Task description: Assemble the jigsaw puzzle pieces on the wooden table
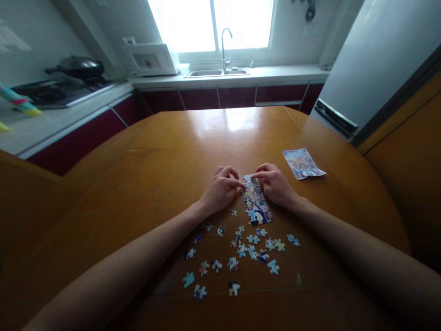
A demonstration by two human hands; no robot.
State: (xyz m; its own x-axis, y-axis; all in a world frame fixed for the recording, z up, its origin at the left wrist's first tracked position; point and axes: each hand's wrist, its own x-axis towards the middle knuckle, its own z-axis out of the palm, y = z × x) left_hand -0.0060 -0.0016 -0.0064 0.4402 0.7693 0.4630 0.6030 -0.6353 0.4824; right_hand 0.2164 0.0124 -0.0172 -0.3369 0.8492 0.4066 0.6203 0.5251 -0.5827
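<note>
A partly joined jigsaw puzzle, a narrow upright strip with a blue-and-white figure at its near end, lies on the wooden table. At its left edge is my left hand, fingers bent and closed, with a small puzzle piece at the fingertips against the strip. My right hand rests by the upper right edge. Its index finger stretches onto the top of the strip, and the other fingers are loosely bent. A loose puzzle piece lies just below my left hand. Several more, such as a teal piece, are scattered nearer to me.
A creased picture sheet lies on the table to the right. Beyond the table are a counter with a sink, a microwave and a pan on the stove. A fridge stands at the right.
</note>
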